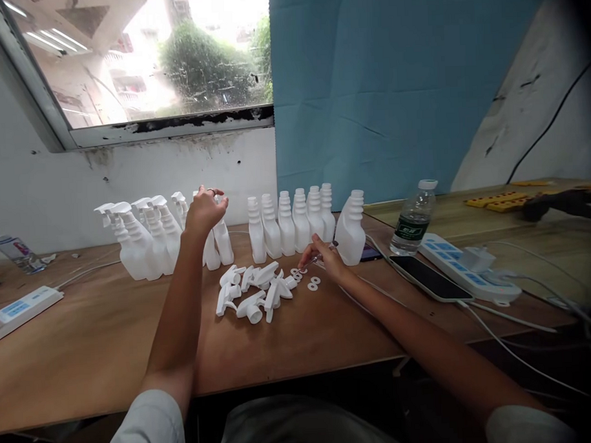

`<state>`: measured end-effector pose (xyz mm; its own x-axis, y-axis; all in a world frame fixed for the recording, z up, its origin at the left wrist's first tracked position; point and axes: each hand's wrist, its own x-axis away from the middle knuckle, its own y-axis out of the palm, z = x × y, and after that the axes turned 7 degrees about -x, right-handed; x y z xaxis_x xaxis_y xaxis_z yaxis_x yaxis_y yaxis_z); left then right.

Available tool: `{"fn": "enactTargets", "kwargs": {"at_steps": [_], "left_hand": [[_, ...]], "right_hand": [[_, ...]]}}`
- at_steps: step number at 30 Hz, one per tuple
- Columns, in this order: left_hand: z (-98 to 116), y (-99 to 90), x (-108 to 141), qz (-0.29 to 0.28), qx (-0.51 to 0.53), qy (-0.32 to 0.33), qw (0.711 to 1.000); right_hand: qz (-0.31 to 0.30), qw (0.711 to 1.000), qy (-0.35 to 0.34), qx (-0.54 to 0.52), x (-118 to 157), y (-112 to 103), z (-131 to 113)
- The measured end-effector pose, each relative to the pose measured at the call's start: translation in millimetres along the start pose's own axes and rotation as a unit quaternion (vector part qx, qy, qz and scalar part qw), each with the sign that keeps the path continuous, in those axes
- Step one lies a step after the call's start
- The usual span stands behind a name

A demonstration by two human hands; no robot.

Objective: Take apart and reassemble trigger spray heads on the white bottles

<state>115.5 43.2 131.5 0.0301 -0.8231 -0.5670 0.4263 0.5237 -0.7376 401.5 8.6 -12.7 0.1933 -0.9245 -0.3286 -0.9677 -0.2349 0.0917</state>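
Note:
My left hand (206, 211) is closed at the top of one of the white bottles (223, 242) left of centre; its fingertips partly hide what they grip. Low over the table, my right hand (326, 256) has its fingers pressed together beside small white rings (314, 283); whatever it pinches is too small to name. Loose white spray heads (252, 304) lie in a pile between my arms. Open-necked white bottles (286, 228) stand in a row behind the pile, with a separate bottle (351, 232) to their right. Bottles with spray heads (139, 246) stand at the left.
A water bottle (412, 220), a phone (429, 277) and a power strip (472, 270) with cables are at the right of the wooden table (246, 359). Another power strip (24, 312) and a lying clear bottle (19, 254) are at the far left.

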Motion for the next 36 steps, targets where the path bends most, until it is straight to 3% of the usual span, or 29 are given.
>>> {"fn": "enactTargets", "kwargs": {"at_steps": [4,9,14,20,25,29,33,36], "left_hand": [[-5,13.5,-2,-0.001,-0.005,-0.034,0.999],[-6,12.1,-3,0.070,0.051,-0.001,0.996],[1,-5.1,2,0.145,0.125,-0.005,0.981],[23,-26.0,18,0.199,0.219,0.079,0.952],[48,-37.0,41,0.115,0.324,0.144,0.928],[61,-40.5,53,0.059,0.265,0.135,0.953],[61,-33.2,50,0.044,0.197,0.106,0.974],[57,-20.0,46,-0.065,0.198,0.142,0.968]], "right_hand": [[-0.005,1.000,-0.003,0.007,0,0,2],[0.034,0.997,-0.073,0.017,-7,5,-3],[0.049,0.979,-0.192,0.041,-30,25,-44],[0.049,0.972,-0.231,-0.002,-67,57,-98],[-0.015,0.982,-0.186,0.033,-67,76,-109],[-0.043,0.984,-0.172,0.012,-61,79,-107],[0.040,0.974,-0.220,-0.027,-68,71,-104],[0.106,0.957,-0.266,-0.051,-76,65,-102]]}}
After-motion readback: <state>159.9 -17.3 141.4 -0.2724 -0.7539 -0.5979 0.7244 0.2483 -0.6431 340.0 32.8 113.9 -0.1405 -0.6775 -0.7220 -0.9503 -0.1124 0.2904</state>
